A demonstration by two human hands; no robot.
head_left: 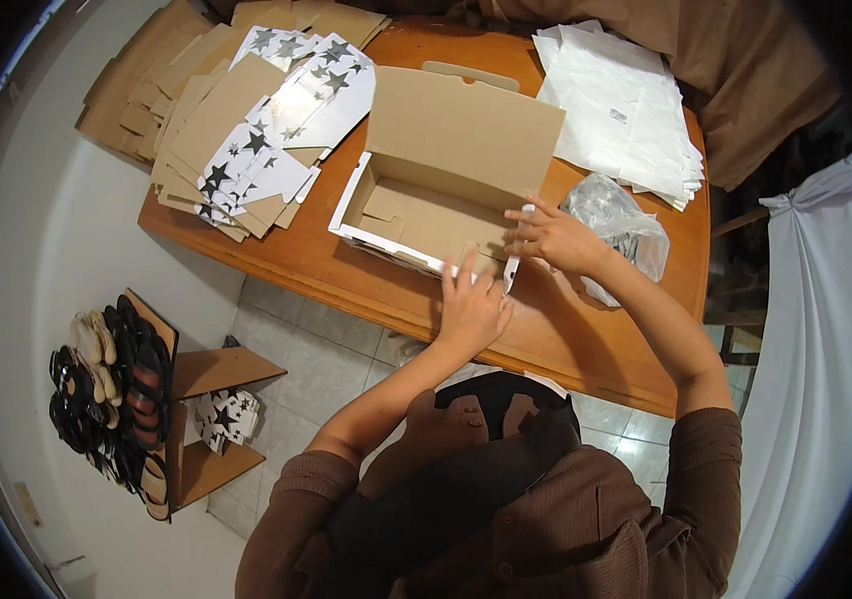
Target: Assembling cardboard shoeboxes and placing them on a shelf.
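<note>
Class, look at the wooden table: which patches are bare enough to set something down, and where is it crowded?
Bare wood lies along the table near edge, below the open box, and between box and flat card stack. The far left under the stack, and the right with white paper sheets and plastic bag, are crowded.

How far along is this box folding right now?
Done: the cardboard box stands formed, lid up, nothing visible inside. In hand: the left hand presses its near wall and the right hand folds the right end flap. Left: a stack of flat box blanks lies unfolded.
</note>
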